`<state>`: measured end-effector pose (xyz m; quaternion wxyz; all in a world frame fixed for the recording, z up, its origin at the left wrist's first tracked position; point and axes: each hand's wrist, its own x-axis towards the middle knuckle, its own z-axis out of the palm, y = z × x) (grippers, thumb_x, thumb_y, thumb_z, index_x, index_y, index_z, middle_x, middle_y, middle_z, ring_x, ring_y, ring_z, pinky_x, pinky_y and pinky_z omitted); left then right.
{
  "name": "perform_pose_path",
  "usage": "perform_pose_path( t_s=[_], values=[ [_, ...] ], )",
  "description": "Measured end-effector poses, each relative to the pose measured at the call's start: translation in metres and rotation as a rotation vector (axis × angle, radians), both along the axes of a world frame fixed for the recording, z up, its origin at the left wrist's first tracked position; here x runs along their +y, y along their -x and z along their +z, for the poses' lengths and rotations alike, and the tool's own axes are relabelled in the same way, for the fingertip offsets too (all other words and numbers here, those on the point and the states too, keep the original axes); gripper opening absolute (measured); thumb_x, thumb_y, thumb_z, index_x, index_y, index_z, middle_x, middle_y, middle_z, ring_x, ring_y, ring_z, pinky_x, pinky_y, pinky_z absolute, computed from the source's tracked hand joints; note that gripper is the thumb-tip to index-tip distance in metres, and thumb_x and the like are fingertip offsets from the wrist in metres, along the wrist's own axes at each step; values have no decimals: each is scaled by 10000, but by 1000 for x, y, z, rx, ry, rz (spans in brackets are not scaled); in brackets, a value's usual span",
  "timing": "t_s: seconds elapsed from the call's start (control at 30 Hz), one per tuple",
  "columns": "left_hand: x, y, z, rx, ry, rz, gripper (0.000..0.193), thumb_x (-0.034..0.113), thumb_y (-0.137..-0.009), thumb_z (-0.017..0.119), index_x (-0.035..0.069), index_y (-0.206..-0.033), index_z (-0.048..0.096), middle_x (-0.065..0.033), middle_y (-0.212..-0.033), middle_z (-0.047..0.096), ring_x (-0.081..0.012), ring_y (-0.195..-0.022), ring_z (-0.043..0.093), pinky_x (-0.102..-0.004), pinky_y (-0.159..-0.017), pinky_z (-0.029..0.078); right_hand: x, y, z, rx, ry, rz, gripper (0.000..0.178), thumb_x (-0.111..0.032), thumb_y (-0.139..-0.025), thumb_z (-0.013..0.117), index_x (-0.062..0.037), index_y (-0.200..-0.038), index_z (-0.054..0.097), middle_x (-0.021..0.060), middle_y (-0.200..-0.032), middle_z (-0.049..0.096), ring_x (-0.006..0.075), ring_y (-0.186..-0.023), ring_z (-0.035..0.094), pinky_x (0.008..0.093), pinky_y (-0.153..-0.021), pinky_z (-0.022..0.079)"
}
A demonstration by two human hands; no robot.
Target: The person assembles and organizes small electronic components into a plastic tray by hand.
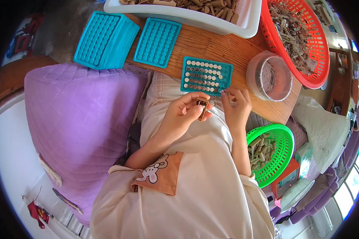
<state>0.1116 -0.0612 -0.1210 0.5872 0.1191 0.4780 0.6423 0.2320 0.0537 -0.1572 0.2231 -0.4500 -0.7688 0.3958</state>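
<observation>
One brown part (202,104) pinched in L hand (182,114), just near-side of teal tray (227,73) w/ wht discs (202,64); R hand (237,104) part-curled at tray's near R corner, can't tell if gripping.

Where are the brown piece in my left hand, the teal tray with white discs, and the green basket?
Brown piece (203,101): head view, on its upper part.
Teal tray (227,74): head view, on its bare right side.
Green basket (284,145): head view, on its inner wall.

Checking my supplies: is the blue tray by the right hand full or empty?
Partly full: the tray holds rows of discs, but bare pockets show toward its right end.
</observation>
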Motion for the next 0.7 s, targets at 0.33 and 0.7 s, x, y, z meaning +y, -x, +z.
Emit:
perform_pose_path(
  t_s=[0.33,0.7],
  values=[
    [0,-8,5,-5,-4,-12,266,43,-833,459,-17,-1092,453,-58,-915,552,-88,-778,540,-219,-668,451,-17,7,55,213,-338,309,197,46,-567,651,-30,-742,599,64,-797,534,197,-697,552,282,-565,455],
    [-4,-3,-6,16,-31,-25,224,58,-812,462,0,-1027,487,-62,-911,566,-101,-766,555,-214,-672,439,19,20,8,75,-125,58,230,-34,-680,617,-40,-902,557,98,-806,585,252,-705,567,332,-582,461]
  ],
)
